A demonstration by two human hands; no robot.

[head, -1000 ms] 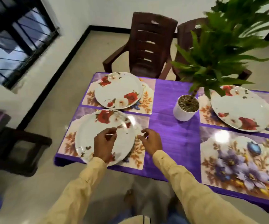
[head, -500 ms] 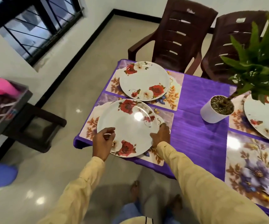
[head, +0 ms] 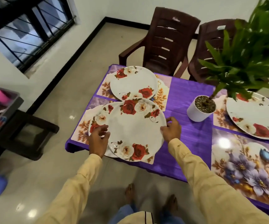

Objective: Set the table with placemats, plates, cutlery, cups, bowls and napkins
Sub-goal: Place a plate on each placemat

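The lower plate (head: 98, 118) is mostly hidden under the top plate (head: 135, 126), over the near-left mat (head: 80, 128) on the worktop (head: 187, 131). The left hand (head: 98, 140) and right hand (head: 171, 131) grip the top plate's opposite rims, and it seems slightly lifted. Half a second ago both plates looked like one stack; now the top one is shifted to the right.

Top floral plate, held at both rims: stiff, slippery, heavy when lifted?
Likely rigid: the top plate shows no sag with the left hand and right hand gripping only opposite rims. Probably slick: its face looks glossy, and it overlaps a lower plate, so it may slide. Looks thin, so perhaps light.
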